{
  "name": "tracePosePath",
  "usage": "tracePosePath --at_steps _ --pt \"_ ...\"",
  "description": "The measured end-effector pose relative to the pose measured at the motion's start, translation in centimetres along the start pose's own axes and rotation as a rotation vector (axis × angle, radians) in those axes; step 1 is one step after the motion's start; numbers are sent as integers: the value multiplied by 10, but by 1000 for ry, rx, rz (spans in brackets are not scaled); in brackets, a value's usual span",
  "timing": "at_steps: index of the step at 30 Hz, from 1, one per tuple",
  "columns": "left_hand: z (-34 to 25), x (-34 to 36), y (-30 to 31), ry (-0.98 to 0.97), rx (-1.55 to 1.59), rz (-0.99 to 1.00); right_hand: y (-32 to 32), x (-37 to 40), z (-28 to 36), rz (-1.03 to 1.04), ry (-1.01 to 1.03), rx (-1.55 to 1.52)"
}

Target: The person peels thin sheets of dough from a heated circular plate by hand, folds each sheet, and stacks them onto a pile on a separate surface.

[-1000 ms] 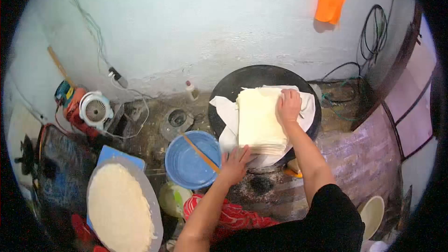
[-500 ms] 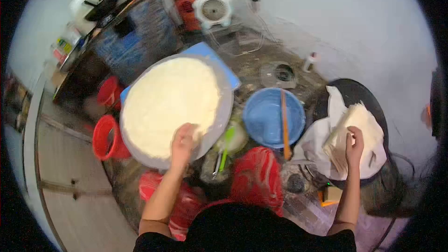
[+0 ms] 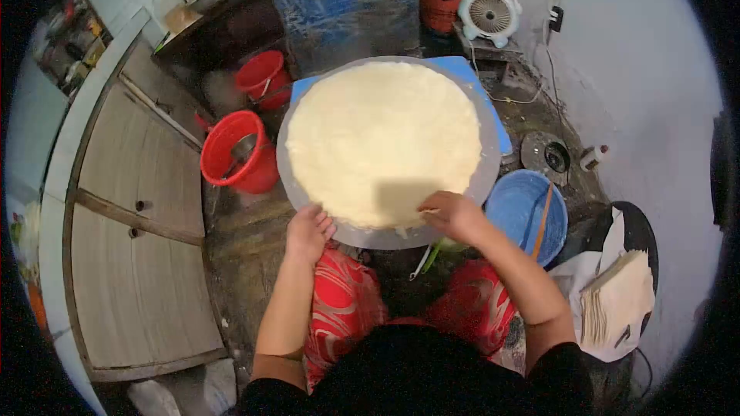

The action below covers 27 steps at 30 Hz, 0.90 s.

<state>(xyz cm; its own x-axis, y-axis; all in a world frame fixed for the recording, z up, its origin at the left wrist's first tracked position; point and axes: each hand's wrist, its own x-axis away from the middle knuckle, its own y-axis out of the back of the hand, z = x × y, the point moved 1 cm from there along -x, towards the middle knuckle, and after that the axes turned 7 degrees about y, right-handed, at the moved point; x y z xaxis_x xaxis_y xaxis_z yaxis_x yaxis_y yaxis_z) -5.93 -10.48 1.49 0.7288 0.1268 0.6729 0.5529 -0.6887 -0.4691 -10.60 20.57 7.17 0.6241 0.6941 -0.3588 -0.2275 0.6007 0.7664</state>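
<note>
A large, thin, round pale flatbread (image 3: 378,131) lies spread over a round grey griddle (image 3: 486,177) in front of me. At its near left edge is my left hand (image 3: 308,233), its fingers curled in against the rim; whatever they pinch there is hidden. My right hand (image 3: 455,216) reaches over the near right part, fingertips pinched together on the flatbread's edge. A soft shadow falls on the sheet beside it. Off to the right, a stack of folded flatbreads (image 3: 617,300) rests on a white cloth (image 3: 574,277), out of reach of both hands' present positions.
A blue basin (image 3: 509,200) with a wooden stick (image 3: 543,219) across it stands right of the griddle. Two red buckets (image 3: 243,150) are on the left, near wooden cabinets (image 3: 146,239). A small fan (image 3: 490,14) stands behind. Green-handled tongs or a similar tool (image 3: 432,258) lie below the griddle.
My right hand has left the folded stack and come to the flatbread's near edge. My left hand has shifted to the near left rim. The view has turned rightward and steadied.
</note>
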Motion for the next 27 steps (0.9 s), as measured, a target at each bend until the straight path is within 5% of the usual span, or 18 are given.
tracePosePath --at_steps 6,8,19,21,25,27 --pt "-6 -1 -5 44 25 -70 -98 -82 32 251 -55 111" --pt "-6 0 -3 24 60 19 -124 -91 32 60 -7 241" --pt "-1 1 13 -128 -59 70 -114 -111 16 152 -130 -22" --pt "2 -1 15 -333 -363 51 -115 -111 8 79 -161 -237" --pt "2 -5 16 -481 -855 -18 -110 -119 1 99 -298 -196" --pt "6 -8 12 -809 -1082 133 -107 -122 -1 79 -371 -153"
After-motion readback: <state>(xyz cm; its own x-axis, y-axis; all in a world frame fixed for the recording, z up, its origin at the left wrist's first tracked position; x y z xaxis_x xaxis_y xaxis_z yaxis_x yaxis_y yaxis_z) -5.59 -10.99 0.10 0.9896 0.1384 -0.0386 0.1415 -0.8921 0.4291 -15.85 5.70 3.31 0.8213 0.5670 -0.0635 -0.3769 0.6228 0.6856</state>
